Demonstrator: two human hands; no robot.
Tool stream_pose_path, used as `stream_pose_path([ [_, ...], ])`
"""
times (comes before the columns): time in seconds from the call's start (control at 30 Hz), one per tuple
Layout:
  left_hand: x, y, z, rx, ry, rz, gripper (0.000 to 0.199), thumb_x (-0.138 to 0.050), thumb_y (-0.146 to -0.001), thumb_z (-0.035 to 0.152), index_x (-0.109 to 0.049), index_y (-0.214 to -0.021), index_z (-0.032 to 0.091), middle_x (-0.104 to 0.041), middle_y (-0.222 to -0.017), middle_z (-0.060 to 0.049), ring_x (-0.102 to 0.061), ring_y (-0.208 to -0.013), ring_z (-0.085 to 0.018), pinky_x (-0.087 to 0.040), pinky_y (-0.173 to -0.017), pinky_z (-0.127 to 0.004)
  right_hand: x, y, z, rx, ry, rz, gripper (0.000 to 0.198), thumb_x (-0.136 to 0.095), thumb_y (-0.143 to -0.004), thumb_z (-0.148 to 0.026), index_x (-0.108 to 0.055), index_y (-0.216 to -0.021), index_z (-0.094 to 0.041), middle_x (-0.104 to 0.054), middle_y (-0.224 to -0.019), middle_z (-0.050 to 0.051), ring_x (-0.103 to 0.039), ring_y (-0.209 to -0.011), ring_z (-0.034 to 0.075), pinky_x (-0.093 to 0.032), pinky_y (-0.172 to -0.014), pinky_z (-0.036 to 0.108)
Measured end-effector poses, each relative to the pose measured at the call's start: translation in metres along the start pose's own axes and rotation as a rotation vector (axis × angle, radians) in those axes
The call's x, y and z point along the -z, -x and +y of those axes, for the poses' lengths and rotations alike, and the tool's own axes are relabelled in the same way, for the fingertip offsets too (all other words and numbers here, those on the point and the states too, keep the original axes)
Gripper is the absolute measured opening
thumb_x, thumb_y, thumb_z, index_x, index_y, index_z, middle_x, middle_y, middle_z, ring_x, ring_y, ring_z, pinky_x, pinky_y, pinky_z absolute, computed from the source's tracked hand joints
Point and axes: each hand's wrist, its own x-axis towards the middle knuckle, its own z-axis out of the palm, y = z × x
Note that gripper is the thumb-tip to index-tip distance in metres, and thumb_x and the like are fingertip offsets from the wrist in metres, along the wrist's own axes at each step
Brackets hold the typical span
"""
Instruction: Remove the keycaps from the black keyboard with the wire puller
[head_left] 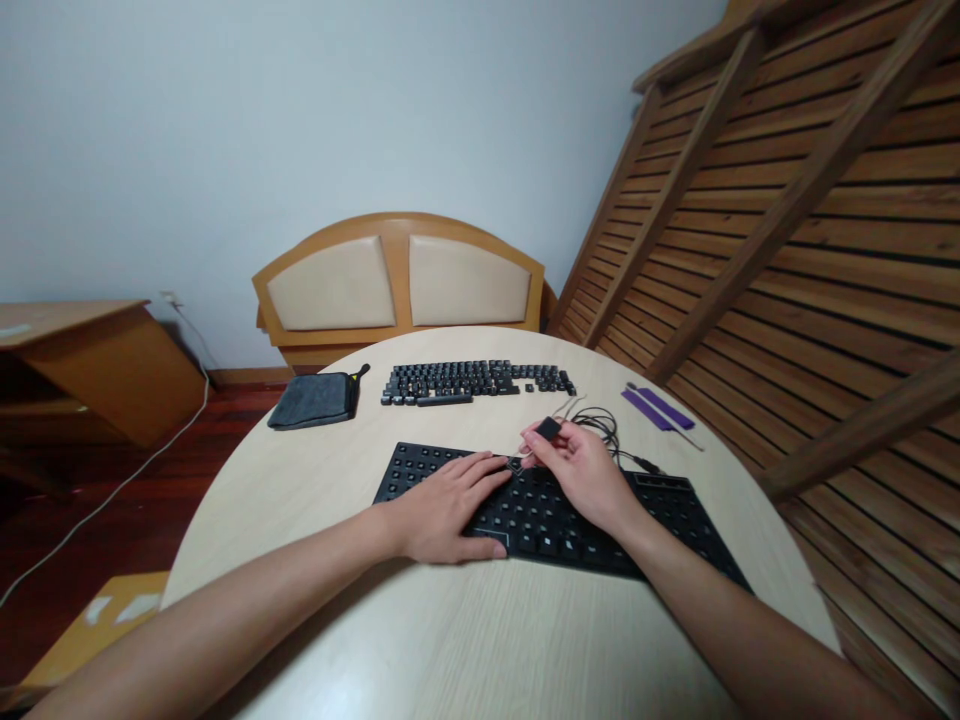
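Note:
A black keyboard (525, 515) lies across the table in front of me, its key posts mostly bare of caps. My left hand (450, 508) rests flat on its left half, fingers stretched out and thumb at the front edge. Over the upper middle of the keyboard, my right hand (589, 472) pinches a wire keycap puller (549, 428) with a black handle. Its wire loops reach down near my left fingertips; whether they touch a key I cannot tell. Behind the keyboard, black keycaps (457, 380) lie in rows like a keyboard layout.
A folded dark grey cloth (311, 400) lies at the left. The coiled black cable (606, 428) sits behind my right hand, and purple strip-like tools (658, 408) lie farther right. The round table (480, 640) stands beside a slatted wooden panel (840, 250).

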Motion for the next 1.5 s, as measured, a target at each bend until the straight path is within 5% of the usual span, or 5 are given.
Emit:
stream_pose_path([
  [0.33, 0.037, 0.015, 0.003, 0.049, -0.02, -0.121, 0.086, -0.07, -0.073, 0.055, -0.041, -0.141, 0.011, -0.043, -0.147, -0.021, -0.04, -0.135, -0.037, -0.032, -0.114, -0.051, -0.013, 0.011, -0.006, -0.054, 0.077, -0.218, 0.029, -0.07, -0.081, -0.041, -0.067, -0.09, -0.015, -0.069, -0.078, 0.003, -0.068, -0.072, 0.017, -0.055, -0.07, 0.029],
  [0.5, 0.022, 0.011, 0.013, 0.083, -0.017, 0.003, 0.092, -0.068, -0.07, 0.068, -0.042, -0.139, 0.013, -0.05, -0.14, -0.02, -0.04, -0.134, -0.037, -0.032, -0.113, -0.053, -0.016, 0.02, -0.004, -0.059, 0.101, -0.347, 0.02, -0.068, -0.083, -0.03, -0.066, -0.098, -0.018, -0.069, -0.086, 0.002, -0.068, -0.071, 0.015, -0.053, -0.066, 0.026],
  [0.7, -0.002, 0.016, 0.014, 0.107, 0.084, 0.13, 0.08, -0.073, -0.074, 0.056, -0.043, -0.138, 0.019, -0.047, -0.144, -0.016, -0.036, -0.138, -0.035, -0.031, -0.114, -0.054, -0.017, 0.023, -0.001, -0.007, 0.193, -0.406, 0.016, -0.066, -0.085, -0.029, -0.069, -0.097, -0.018, -0.07, -0.087, 0.003, -0.066, -0.072, 0.016, -0.051, -0.066, 0.026],
  [1.17, -0.003, 0.016, 0.018, 0.143, 0.137, 0.145, 0.072, -0.075, -0.073, 0.051, -0.048, -0.132, 0.019, -0.046, -0.146, -0.016, -0.034, -0.14, -0.034, -0.028, -0.114, -0.055, -0.021, 0.023, 0.004, -0.052, 0.201, -0.458, 0.016, -0.068, -0.083, -0.03, -0.068, -0.092, -0.017, -0.067, -0.08, 0.001, -0.055, -0.061, 0.011, -0.041, -0.054, 0.021],
  [1.5, -0.005, 0.013, 0.019, 0.228, 0.191, 0.12, 0.049, -0.079, -0.072, 0.048, -0.066, -0.111, 0.021, -0.043, -0.15, -0.011, -0.027, -0.144, -0.032, -0.024, -0.117, -0.053, -0.023, 0.02, 0.018, -0.18, -0.015, -0.508, 0.03, -0.065, -0.085, -0.042, -0.07, -0.082, -0.013, -0.07, -0.081, 0.006, -0.063, -0.072, 0.016, -0.051, -0.072, 0.028],
])
